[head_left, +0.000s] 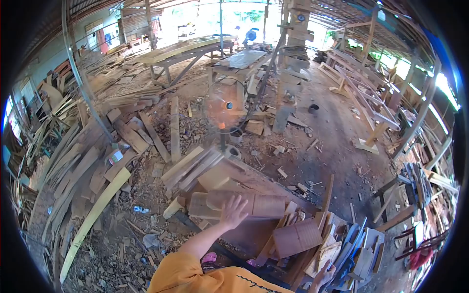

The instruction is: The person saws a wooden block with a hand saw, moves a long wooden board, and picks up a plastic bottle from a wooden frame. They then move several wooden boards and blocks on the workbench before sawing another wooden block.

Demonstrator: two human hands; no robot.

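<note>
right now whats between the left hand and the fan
In the head view, stacked planks and a board lie between the left hand and the fan.

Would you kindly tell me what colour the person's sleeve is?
Orange: the sleeve shows best in the head view, at the bottom, below the left hand.

Your left hand [233, 211] hovers over rough, matt wooden boards [254, 205]; the desk [244, 239] beneath looks dusty brown wood, your sleeve [183, 273] orange cloth.

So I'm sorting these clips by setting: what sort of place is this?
Most likely an open-sided woodworking yard: piled planks, cut wooden boards under the left hand, a long workbench, and wood scraps littering the dirt floor.
</note>
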